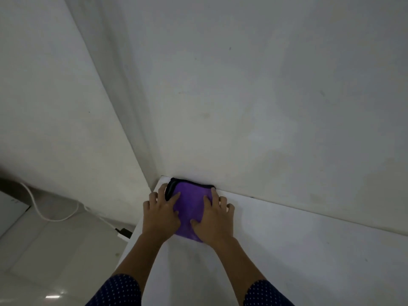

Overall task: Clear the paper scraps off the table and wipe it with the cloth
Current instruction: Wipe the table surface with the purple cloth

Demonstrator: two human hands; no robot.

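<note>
Here, purple cloth (191, 206) lies flat at far left corner of white table (287, 250), touching wall (265, 107). Left hand (160, 214) and right hand (215, 219) both press down on cloth, fingers spread, nearly straight, gripping nothing. White cable (44, 208) on floor (55, 250).

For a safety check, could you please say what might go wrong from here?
1. The purple cloth with black edging lies at the white table's far left corner; a leftward stroke could push it off the edge.
2. It might then land by the white cable and black plug on the floor below.
</note>
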